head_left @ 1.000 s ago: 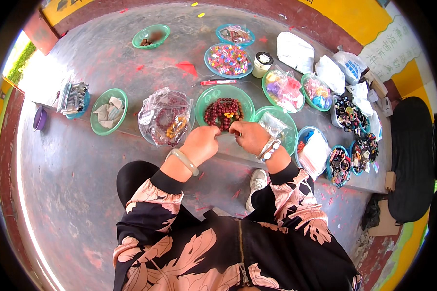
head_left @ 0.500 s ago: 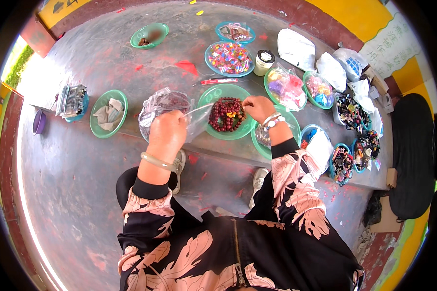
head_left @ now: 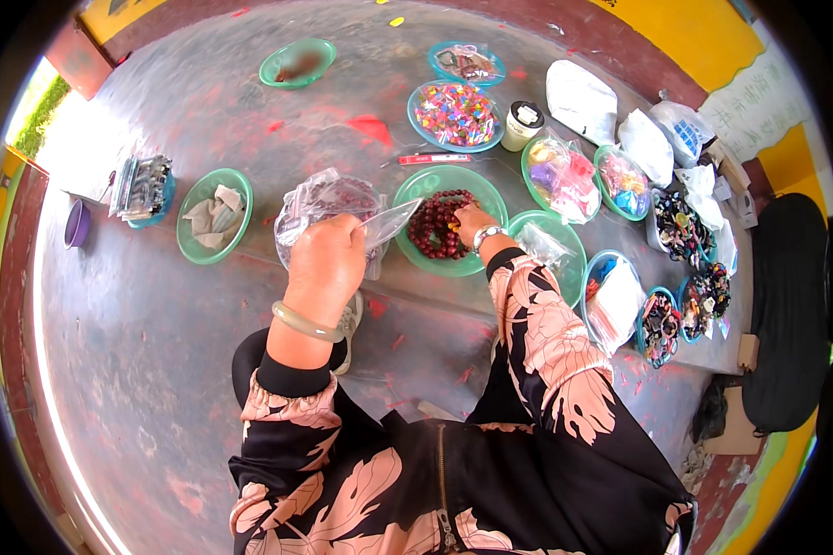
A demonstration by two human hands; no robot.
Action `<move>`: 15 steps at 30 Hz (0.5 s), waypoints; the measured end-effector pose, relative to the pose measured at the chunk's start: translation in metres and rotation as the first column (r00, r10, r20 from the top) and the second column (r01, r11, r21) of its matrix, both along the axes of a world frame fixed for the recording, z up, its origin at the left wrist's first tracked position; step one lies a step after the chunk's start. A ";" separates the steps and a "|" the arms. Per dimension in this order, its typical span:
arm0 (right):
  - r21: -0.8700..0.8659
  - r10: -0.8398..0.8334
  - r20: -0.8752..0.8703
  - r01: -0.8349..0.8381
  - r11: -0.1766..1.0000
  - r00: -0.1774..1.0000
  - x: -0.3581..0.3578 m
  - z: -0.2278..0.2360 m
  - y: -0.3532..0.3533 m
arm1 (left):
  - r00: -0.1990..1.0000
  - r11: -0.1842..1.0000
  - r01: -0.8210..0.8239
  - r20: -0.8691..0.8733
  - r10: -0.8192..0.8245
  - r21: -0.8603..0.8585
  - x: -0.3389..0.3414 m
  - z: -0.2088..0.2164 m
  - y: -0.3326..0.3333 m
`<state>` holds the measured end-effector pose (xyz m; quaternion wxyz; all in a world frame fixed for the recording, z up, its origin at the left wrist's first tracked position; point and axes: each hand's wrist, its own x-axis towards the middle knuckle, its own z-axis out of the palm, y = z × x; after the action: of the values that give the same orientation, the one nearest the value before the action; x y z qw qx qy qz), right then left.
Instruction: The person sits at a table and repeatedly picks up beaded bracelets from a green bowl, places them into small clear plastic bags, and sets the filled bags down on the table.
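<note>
left hand (head_left: pixel 326 262): closed around a small clear plastic bag (head_left: pixel 387 222), held lifted with its mouth pointing to 3 o'clock, seemingly kept open toward the beads.
right hand (head_left: pixel 470 222): at 1 o'clock of the left hand, fingertips pinched together on dark red beads (head_left: pixel 438 225), probably picking them out for the bag.
green bowl (head_left: pixel 452 220): holds the dark red beads, directly under the right hand, within easy reach of both hands.
bead bag (head_left: pixel 329 203): crumpled clear bag of dark beads, just beyond the left hand at 12 o'clock.
green dish of folded cloth (head_left: pixel 214 215): at 9 o'clock of the left hand, apart from the work.
bowls of coloured beads (head_left: pixel 562 176): at 2 o'clock, several in clear bags, laid in an arc so each kind stays separate.
white packets (head_left: pixel 580 96): far at 1 o'clock, soft, plain white.
yellow paper sign (head_left: pixel 759 102): far right rim, hand-lettered sheet on the wall.
</note>
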<state>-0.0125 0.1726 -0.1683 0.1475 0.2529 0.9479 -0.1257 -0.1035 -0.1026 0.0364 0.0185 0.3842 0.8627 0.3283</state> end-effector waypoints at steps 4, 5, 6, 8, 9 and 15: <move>0.054 -0.025 0.014 0.024 0.998 1.000 -0.002 0.012 -0.013 | 0.999 1.000 0.006 0.037 -0.006 -0.016 0.002 0.002 0.002; 0.082 -0.014 0.007 0.013 0.997 1.000 -0.001 0.010 -0.013 | 1.000 1.000 0.007 0.025 -0.006 -0.012 0.001 0.000 0.004; 0.110 -0.003 0.001 0.003 0.994 1.000 0.001 0.008 -0.012 | 1.000 1.000 0.007 0.013 -0.007 -0.007 0.001 -0.001 0.006; 0.106 -0.054 -0.019 0.056 0.993 0.998 0.006 0.007 -0.010 | 1.000 1.000 0.025 0.002 -0.025 0.000 0.003 -0.003 0.008; 0.102 -0.079 -0.030 0.082 0.991 0.996 0.008 0.008 -0.011 | 0.999 0.999 0.033 -0.004 -0.033 0.002 0.004 -0.004 0.009; -0.258 -0.285 -0.208 0.228 0.939 0.936 0.014 0.067 0.003 | 0.998 0.997 0.060 -0.028 -0.062 -0.037 0.008 -0.004 0.010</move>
<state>0.0011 0.1754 -0.1010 0.0410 0.3392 0.8962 -0.2829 -0.0952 -0.0930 0.0323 0.0230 0.4147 0.8565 0.3063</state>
